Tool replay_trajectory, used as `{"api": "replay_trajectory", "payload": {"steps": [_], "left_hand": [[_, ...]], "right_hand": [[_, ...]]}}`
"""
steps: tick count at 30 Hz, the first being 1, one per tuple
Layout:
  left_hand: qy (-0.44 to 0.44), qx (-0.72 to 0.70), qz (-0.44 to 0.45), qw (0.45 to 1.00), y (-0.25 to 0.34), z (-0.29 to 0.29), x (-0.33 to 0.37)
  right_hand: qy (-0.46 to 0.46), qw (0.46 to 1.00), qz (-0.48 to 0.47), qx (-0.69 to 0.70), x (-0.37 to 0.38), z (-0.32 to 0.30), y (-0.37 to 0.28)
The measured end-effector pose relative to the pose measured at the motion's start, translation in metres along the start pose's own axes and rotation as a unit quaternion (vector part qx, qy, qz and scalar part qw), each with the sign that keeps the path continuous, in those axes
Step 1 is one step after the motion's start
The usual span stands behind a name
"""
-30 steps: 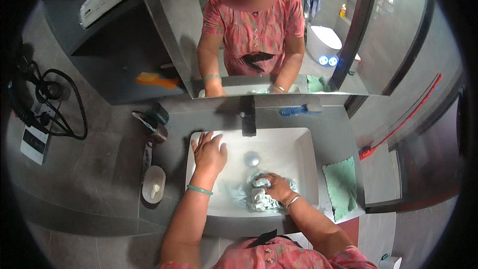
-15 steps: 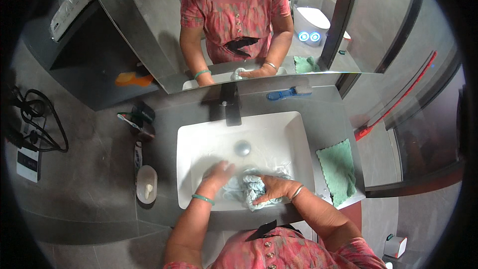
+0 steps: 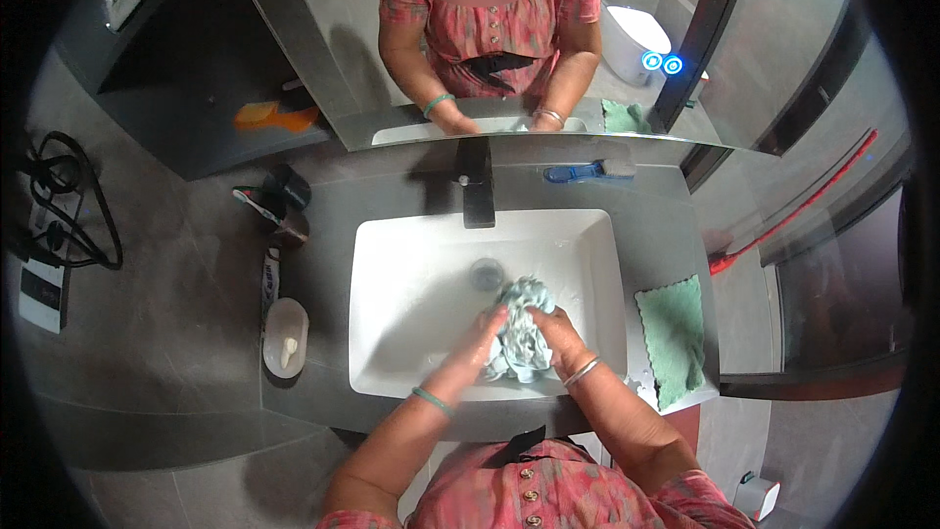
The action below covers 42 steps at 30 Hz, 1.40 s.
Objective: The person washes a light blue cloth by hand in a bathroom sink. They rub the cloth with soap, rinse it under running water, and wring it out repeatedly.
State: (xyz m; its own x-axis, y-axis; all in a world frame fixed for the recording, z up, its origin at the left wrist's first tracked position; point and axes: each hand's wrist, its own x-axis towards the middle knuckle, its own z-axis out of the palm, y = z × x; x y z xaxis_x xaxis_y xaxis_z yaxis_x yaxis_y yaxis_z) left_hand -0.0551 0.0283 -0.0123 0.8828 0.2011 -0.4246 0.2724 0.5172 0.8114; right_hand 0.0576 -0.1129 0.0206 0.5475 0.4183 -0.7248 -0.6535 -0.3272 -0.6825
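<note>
A crumpled, wet, pale blue-green and white cloth (image 3: 524, 338) is bunched in the white rectangular sink (image 3: 367, 294), in the front right part of the basin. My left hand (image 3: 482, 341), with a green bangle on its wrist, grips the bundle's left side. From the right, my right hand (image 3: 560, 335), with a silver bangle, holds it too, thumb across the top. Just beyond the cloth lies the round drain (image 3: 487, 274). A dark faucet (image 3: 477, 191) stands over the back rim.
A green cloth (image 3: 676, 343) lies on the counter to the right. Behind the sink is a blue-handled brush (image 3: 583, 172). On the left are a soap dish (image 3: 285, 338), a toothpaste tube (image 3: 270, 279) and a dark cup (image 3: 288, 186). A mirror (image 3: 352, 59) runs along the back.
My left hand has come rightward onto the cloth, which both hands now hold. The bundle sits slightly farther back, nearer the drain. Less water shows in the basin, and the view has shifted slightly.
</note>
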Motion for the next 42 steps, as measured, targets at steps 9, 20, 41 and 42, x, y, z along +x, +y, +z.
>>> {"api": "replay_trajectory", "payload": {"steps": [9,20,41,42], "left_hand": [[0.011,0.183,0.247,0.952,0.03,0.041,-0.005],[0.121,0.354,0.205,0.904,0.06,0.01,-0.025],[0.158,-0.155,0.304,0.927,0.11,0.002,-0.021],[0.175,-0.169,0.312,0.918,0.11,0.004,-0.017]], "right_hand": [[-0.186,0.895,-0.056,0.402,0.007,0.022,0.006],[-0.183,0.956,-0.158,0.167,-0.022,0.008,-0.039],[-0.383,0.897,-0.195,0.106,0.008,0.048,0.002],[-0.373,0.906,-0.177,0.094,0.012,0.049,0.006]]}}
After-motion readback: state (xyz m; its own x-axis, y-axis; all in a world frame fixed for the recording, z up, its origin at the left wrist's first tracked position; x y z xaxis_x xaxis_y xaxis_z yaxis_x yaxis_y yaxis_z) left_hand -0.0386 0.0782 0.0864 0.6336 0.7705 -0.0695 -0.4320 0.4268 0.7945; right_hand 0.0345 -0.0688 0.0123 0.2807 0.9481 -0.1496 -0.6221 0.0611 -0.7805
